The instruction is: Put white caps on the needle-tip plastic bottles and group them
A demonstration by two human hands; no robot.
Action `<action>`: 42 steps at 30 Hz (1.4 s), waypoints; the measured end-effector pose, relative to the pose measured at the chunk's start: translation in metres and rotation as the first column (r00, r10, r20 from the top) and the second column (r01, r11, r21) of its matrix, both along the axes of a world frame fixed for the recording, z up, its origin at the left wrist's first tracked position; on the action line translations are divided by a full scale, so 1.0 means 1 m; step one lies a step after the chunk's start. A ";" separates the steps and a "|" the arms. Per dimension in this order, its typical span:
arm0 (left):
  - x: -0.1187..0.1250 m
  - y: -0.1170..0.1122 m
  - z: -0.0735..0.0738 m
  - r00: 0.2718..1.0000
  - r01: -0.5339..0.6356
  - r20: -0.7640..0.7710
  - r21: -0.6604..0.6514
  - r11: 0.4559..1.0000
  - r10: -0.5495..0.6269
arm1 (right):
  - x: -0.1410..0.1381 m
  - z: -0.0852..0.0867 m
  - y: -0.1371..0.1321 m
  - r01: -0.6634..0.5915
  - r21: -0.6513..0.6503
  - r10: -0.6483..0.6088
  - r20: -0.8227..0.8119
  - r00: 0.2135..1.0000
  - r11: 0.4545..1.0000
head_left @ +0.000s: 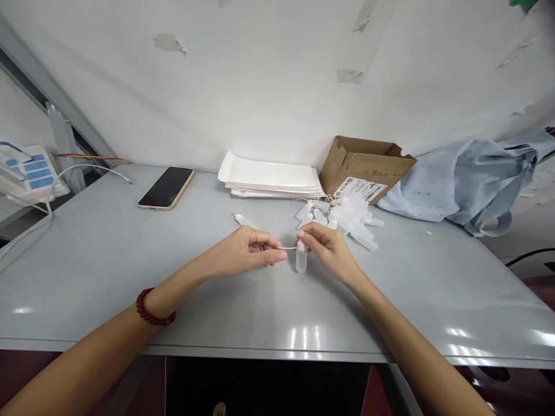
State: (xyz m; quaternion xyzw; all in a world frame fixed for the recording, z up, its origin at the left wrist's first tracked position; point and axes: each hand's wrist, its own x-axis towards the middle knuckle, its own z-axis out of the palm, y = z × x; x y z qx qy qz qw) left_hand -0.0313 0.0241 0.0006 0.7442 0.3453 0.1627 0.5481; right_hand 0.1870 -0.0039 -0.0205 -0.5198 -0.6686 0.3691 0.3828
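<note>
Near the middle of the tabletop [243, 312], holding a small bottle [301, 262] roughly upright by its white top, with the right hand [327, 248] clamped there by thumb and fingers, probably to steady it while leaving the clear body uncovered. Impossible to tell from this angle about contact between its base and the tabletop. Pinching a thin white cord [289, 248] in the left hand [254, 251], thumb and fingertips together on it just beside the bottle; drawing it nearly straight out from the bottle's neck, presumably to take up slack.

Just beyond the left hand, showing a narrow white piece [245, 221] with a looped cord, partly hidden. Just beyond the right hand, having a loose heap [349, 216] of bottles and frosted pieces, likely there for easy reach. Farther back, near the wall [260, 86], seeing a white stack [271, 178], laid flat perhaps to save room, and right of it an open box [364, 167], label facing forward. Against the box's right side, seeing bunched blue cloth [446, 182]. Well off to the left, seeing a phone [167, 188] lying face up, seemingly out of the way.
</note>
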 end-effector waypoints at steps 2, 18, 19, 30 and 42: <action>0.001 0.000 -0.001 1.000 0.001 -0.011 0.012 1.000 -0.001 | -0.001 -0.001 -0.001 0.006 0.024 -0.008 0.055 0.998 1.000; 0.000 0.003 0.000 0.992 -0.128 0.015 0.069 0.989 0.127 | -0.006 -0.006 -0.007 -0.090 0.254 0.020 0.266 0.964 0.963; 0.000 0.003 0.000 0.991 -0.137 0.009 0.084 0.987 0.137 | -0.007 -0.007 -0.007 -0.111 0.256 0.037 0.280 0.959 0.960; -0.004 0.006 0.003 0.977 -0.209 -0.020 0.131 0.969 0.213 | -0.009 -0.015 -0.005 -0.143 0.204 0.053 0.393 0.918 0.969; -0.002 0.004 0.004 0.991 -0.113 -0.059 0.132 0.985 0.121 | -0.012 -0.008 -0.010 -0.208 0.268 0.107 0.347 0.932 0.941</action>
